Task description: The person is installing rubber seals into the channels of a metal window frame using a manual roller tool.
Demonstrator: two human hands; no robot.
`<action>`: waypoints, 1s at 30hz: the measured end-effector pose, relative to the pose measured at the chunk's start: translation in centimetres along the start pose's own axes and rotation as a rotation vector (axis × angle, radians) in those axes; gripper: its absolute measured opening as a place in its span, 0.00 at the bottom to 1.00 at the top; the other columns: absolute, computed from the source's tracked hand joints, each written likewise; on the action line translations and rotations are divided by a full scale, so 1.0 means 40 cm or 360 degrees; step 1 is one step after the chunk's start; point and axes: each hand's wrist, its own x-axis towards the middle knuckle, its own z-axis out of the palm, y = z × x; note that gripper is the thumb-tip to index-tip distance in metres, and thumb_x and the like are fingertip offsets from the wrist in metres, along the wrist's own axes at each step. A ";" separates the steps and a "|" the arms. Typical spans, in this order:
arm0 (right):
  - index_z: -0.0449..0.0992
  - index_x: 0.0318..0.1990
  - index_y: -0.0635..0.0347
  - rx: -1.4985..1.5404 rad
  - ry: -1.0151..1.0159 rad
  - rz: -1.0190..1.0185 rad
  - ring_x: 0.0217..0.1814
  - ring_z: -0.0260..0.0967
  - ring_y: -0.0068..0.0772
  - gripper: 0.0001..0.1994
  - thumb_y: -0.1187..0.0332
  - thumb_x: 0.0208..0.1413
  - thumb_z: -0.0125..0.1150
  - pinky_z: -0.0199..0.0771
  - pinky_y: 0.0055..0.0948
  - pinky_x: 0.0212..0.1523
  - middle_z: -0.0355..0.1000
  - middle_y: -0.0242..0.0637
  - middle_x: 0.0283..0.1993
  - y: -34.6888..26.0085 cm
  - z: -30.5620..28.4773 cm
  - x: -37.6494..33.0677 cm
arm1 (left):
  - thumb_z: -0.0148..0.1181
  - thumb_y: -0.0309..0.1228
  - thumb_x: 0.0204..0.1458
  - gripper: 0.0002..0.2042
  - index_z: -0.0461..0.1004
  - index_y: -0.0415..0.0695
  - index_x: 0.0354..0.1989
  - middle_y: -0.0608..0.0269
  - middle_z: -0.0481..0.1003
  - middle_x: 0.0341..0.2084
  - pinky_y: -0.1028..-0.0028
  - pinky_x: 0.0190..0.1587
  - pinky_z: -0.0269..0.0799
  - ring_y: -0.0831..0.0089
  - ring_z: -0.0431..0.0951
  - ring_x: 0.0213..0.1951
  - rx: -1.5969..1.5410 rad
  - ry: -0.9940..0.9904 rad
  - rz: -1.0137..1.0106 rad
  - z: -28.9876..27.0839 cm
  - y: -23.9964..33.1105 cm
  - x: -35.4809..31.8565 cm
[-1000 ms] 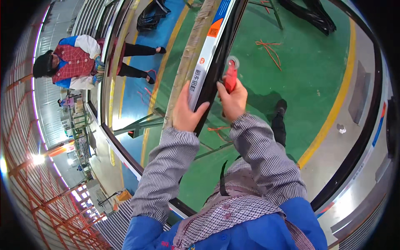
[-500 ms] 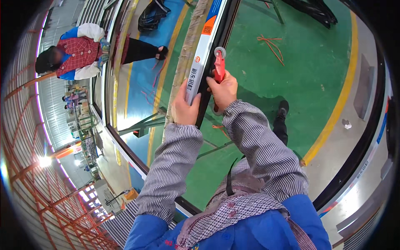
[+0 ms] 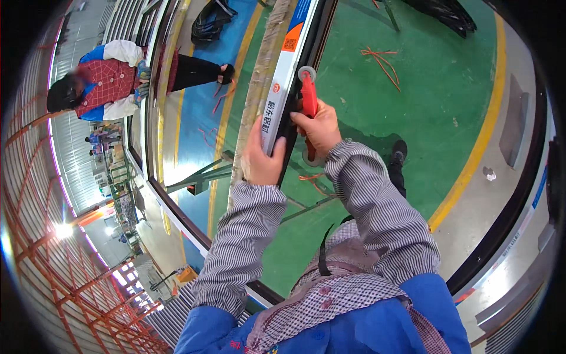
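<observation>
A long aluminium frame bar [image 3: 277,97] runs up the middle, with white protective film on its face and a black edge on its right side. My left hand [image 3: 263,159] lies over its near part, thumb on one side of the white face and fingers on the other. In my right hand [image 3: 322,127] is a red-handled spline roller [image 3: 309,97] with a small wheel at each end. Its upper wheel sits beside the black edge; the lower wheel shows below my palm. Whether a wheel presses on the bar, I cannot tell.
A wooden, fuzzy-edged beam [image 3: 259,82] runs left of the bar. Green metal stand legs [image 3: 203,175] stand below. Orange strips [image 3: 383,66] and a black bundle [image 3: 442,15] lie on the green floor. Another person [image 3: 112,79] works at far left. A second dark frame [image 3: 495,248] curves along the right.
My right hand and the roller have shifted slightly, and more of the lower wheel shows. My left hand has slid a little nearer along the bar. The other person has turned slightly.
</observation>
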 end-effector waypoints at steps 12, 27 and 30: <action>0.68 0.49 0.63 -0.0311 0.0383 -0.0137 0.18 0.63 0.16 0.15 0.63 0.58 0.54 0.64 0.21 0.17 0.72 0.33 0.33 -0.035 -0.072 -0.098 | 0.65 0.26 0.39 0.40 0.49 0.36 0.62 0.42 0.65 0.48 0.57 0.48 0.66 0.46 0.68 0.48 0.0871 0.0128 0.0387 0.071 0.075 0.058; 0.69 0.43 0.61 -0.0844 -0.0051 -0.0194 0.25 0.70 0.40 0.14 0.59 0.60 0.49 0.67 0.36 0.26 0.70 0.43 0.26 0.171 -0.095 -0.168 | 0.62 0.34 0.46 0.33 0.55 0.40 0.61 0.44 0.67 0.50 0.64 0.53 0.64 0.52 0.70 0.51 0.0529 -0.0053 0.0380 0.061 0.025 0.139; 0.69 0.43 0.62 -0.0871 -0.0232 0.0066 0.31 0.70 0.52 0.16 0.57 0.60 0.49 0.67 0.43 0.33 0.71 0.50 0.29 0.185 -0.027 -0.236 | 0.58 0.37 0.49 0.28 0.58 0.38 0.56 0.43 0.69 0.46 0.62 0.48 0.65 0.51 0.71 0.46 0.0524 -0.0041 0.0541 0.066 0.059 0.229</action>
